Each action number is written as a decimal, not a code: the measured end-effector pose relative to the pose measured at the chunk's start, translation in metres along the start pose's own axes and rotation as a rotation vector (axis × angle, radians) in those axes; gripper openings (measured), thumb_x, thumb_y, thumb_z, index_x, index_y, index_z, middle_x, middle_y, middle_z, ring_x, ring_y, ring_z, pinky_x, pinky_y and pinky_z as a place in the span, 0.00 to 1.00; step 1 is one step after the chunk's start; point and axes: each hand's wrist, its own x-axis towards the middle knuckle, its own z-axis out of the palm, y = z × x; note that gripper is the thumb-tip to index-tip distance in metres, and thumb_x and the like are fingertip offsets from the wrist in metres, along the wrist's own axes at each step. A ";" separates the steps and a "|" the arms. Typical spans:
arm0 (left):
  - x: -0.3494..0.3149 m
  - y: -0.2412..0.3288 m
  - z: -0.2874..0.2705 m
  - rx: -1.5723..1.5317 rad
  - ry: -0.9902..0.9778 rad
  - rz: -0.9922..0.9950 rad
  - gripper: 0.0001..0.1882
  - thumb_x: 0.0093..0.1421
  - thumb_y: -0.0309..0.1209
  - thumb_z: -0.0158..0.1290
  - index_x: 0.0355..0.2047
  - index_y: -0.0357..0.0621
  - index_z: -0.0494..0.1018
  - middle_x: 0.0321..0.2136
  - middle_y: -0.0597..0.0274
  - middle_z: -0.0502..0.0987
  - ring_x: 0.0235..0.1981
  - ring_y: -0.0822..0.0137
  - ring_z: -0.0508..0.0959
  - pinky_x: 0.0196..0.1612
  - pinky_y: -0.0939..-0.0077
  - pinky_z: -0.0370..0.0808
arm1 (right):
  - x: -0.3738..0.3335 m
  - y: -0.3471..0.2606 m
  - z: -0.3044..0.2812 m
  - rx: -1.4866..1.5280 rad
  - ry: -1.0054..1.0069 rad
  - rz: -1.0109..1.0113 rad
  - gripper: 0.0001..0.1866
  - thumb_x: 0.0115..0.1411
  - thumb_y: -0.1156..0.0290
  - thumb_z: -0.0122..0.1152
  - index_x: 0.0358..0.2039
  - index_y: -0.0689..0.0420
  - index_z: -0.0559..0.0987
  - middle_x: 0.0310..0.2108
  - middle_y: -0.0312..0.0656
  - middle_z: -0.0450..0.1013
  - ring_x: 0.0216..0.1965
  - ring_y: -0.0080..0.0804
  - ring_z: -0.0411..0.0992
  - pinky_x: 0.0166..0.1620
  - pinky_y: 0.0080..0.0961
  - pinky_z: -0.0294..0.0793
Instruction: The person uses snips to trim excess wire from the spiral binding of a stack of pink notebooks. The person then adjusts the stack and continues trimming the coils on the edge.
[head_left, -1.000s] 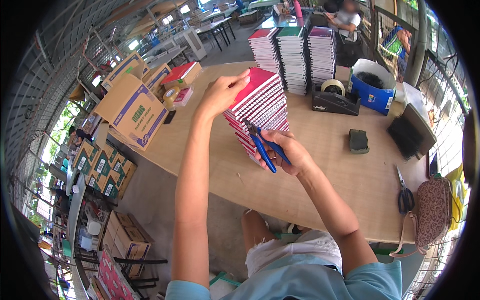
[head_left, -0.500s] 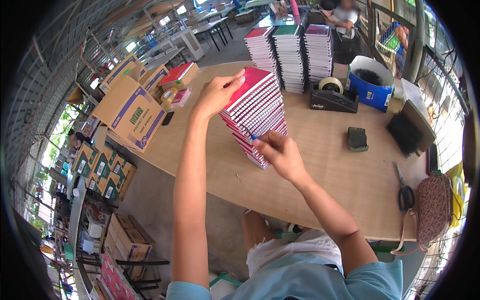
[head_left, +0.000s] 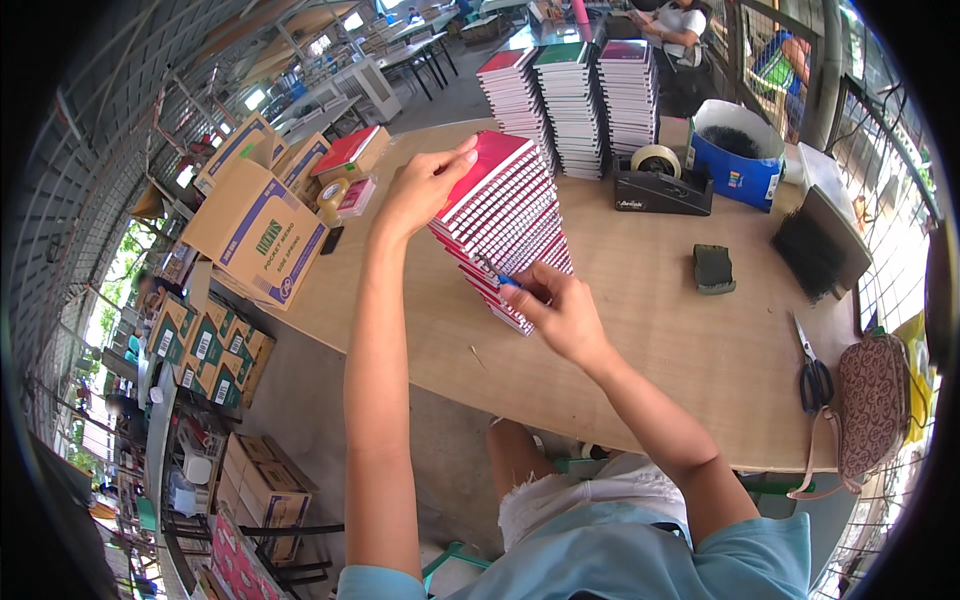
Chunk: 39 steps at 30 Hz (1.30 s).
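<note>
In front of me stands a tall, leaning stack of red-covered spiral notebooks (head_left: 500, 215), their white-edged bindings facing me. My left hand (head_left: 425, 190) holds the top of the stack at its left corner, thumb and fingers closed on the edge of the uppermost cover. Pinched in my right hand (head_left: 560, 308) is a small blue-handled tool (head_left: 508, 281), its dark tip against the bindings about midway down. Most of the tool is hidden by my fingers, so its exact kind is unclear.
Behind are three notebook stacks (head_left: 568, 110). To the right: a tape dispenser (head_left: 660, 190), blue container (head_left: 738, 170), dark green block (head_left: 713, 270), black brush (head_left: 810, 255), scissors (head_left: 812, 370) and patterned pouch (head_left: 872, 405). An open carton (head_left: 262, 240) sits left.
My right hand and the blue-handled tool have moved slightly down along the bindings. My left hand keeps its place on top of the stack. The whole view has shifted a little.
</note>
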 end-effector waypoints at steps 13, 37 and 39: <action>0.001 0.000 0.000 -0.027 -0.003 -0.013 0.23 0.67 0.43 0.52 0.56 0.42 0.73 0.56 0.58 0.76 0.55 0.70 0.75 0.58 0.79 0.67 | -0.007 0.008 -0.001 -0.364 0.220 -0.319 0.20 0.55 0.60 0.68 0.41 0.62 0.77 0.36 0.52 0.73 0.39 0.49 0.74 0.40 0.41 0.74; -0.001 0.006 -0.004 -0.060 -0.057 -0.032 0.26 0.70 0.38 0.50 0.59 0.30 0.67 0.60 0.53 0.71 0.59 0.70 0.71 0.62 0.79 0.64 | -0.002 0.014 0.004 -0.191 0.170 -0.204 0.16 0.57 0.62 0.66 0.39 0.61 0.78 0.27 0.43 0.72 0.31 0.38 0.72 0.37 0.36 0.73; -0.001 0.007 -0.001 -0.028 -0.054 -0.014 0.25 0.70 0.38 0.50 0.59 0.30 0.68 0.59 0.54 0.71 0.59 0.71 0.71 0.62 0.79 0.65 | 0.003 0.012 -0.004 0.077 0.015 0.059 0.16 0.59 0.61 0.65 0.37 0.62 0.78 0.24 0.42 0.73 0.27 0.34 0.73 0.34 0.34 0.73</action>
